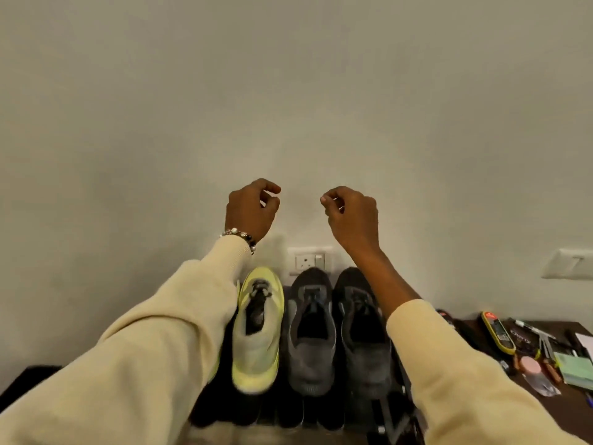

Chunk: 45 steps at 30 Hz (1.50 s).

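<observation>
Both my hands are raised in front of the plain wall, above a row of shoes. My left hand (251, 209), with a beaded bracelet at the wrist, has its fingers loosely curled and holds nothing. My right hand (351, 216) is a little to the right at the same height, also loosely curled with nothing in it. Below them a yellow-green sneaker (258, 329) stands beside two dark grey sneakers (309, 332) (364, 332), toes to the wall. My left sleeve hides what lies left of the yellow shoe.
A white wall socket (310, 260) sits just above the shoes, and another white plate (569, 263) is at the right. A dark table (564, 406) at the right carries a yellow-rimmed tool (497, 332), pens, green notes and small items. More dark shoes sit on a lower tier (288, 412).
</observation>
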Tool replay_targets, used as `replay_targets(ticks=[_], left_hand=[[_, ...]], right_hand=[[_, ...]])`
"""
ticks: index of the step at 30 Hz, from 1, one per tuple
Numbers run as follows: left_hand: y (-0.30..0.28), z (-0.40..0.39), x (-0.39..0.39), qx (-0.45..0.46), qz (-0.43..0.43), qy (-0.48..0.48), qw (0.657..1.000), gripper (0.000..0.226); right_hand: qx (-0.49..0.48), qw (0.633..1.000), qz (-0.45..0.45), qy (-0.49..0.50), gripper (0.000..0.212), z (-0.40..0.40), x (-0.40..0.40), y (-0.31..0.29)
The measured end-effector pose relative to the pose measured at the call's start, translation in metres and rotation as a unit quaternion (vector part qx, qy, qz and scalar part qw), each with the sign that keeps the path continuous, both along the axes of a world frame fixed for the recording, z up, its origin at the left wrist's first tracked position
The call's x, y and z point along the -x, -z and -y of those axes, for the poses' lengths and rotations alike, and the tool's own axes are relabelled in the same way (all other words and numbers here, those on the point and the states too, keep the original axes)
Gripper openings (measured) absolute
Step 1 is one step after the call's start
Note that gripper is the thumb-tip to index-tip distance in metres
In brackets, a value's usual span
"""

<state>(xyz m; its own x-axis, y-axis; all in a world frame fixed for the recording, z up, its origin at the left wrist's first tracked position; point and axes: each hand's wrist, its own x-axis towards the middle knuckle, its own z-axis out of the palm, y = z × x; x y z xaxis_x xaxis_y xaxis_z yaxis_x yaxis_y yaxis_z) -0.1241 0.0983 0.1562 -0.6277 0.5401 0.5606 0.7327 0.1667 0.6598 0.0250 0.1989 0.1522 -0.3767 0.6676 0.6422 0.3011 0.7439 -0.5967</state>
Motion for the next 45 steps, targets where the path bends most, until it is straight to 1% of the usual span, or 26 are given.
replay_targets(ticks=[2, 5, 7, 8, 13, 16, 20, 23, 25, 29, 32, 35, 39, 41, 45], left_hand=[[-0.016, -0.027, 0.009, -0.023, -0.057, -0.002, 0.998, 0.019], [-0.059, -0.061, 0.023, -0.033, -0.128, -0.009, 0.991, 0.023], [-0.095, -0.074, 0.027, -0.034, -0.144, -0.01, 0.989, 0.024], [-0.123, -0.082, 0.027, -0.031, -0.149, -0.007, 0.988, 0.024], [-0.238, -0.112, 0.015, 0.005, -0.196, 0.023, 0.98, 0.026], [-0.284, -0.125, -0.008, 0.02, -0.209, 0.036, 0.977, 0.026], [-0.315, -0.141, -0.052, 0.028, -0.236, 0.048, 0.97, 0.028], [-0.322, -0.159, -0.096, 0.026, -0.265, 0.055, 0.962, 0.03], [-0.321, -0.174, -0.128, 0.02, -0.269, 0.048, 0.962, 0.031], [-0.307, -0.206, -0.199, 0.019, -0.219, 0.029, 0.975, 0.034], [-0.294, -0.222, -0.26, 0.029, -0.174, 0.025, 0.984, 0.035], [-0.285, -0.23, -0.313, 0.046, -0.143, 0.022, 0.988, 0.036], [-0.272, -0.229, -0.355, 0.069, -0.13, 0.017, 0.989, 0.037], [-0.261, -0.225, -0.373, 0.083, -0.125, 0.026, 0.988, 0.037], [-0.23, -0.216, -0.405, 0.093, -0.09, 0.039, 0.991, 0.037]], right_hand=[[-0.029, 0.999, -0.033, 0.015, 0.021, -0.029, 0.006, -0.018], [-0.045, 0.997, -0.047, 0.038, 0.021, -0.068, 0.013, -0.065], [-0.042, 0.997, -0.044, 0.052, 0.023, -0.084, 0.011, -0.102], [-0.04, 0.997, -0.035, 0.058, 0.024, -0.091, 0.008, -0.129], [-0.041, 0.995, 0.026, 0.091, 0.03, -0.112, -0.017, -0.24], [-0.045, 0.991, 0.055, 0.112, 0.033, -0.123, -0.04, -0.288], [-0.053, 0.986, 0.055, 0.148, 0.033, -0.14, -0.086, -0.326], [-0.067, 0.983, 0.043, 0.162, 0.033, -0.161, -0.137, -0.333], [-0.062, 0.985, 0.04, 0.159, 0.033, -0.179, -0.176, -0.331], [-0.058, 0.988, 0.037, 0.138, 0.032, -0.21, -0.255, -0.321], [-0.057, 0.99, 0.052, 0.116, 0.031, -0.228, -0.308, -0.31], [-0.032, 0.993, 0.056, 0.096, 0.03, -0.243, -0.353, -0.305], [-0.012, 0.996, 0.051, 0.071, 0.029, -0.246, -0.39, -0.295], [0.001, 0.997, 0.046, 0.069, 0.027, -0.241, -0.411, -0.283], [0.023, 0.995, 0.063, 0.075, 0.024, -0.223, -0.452, -0.254]])
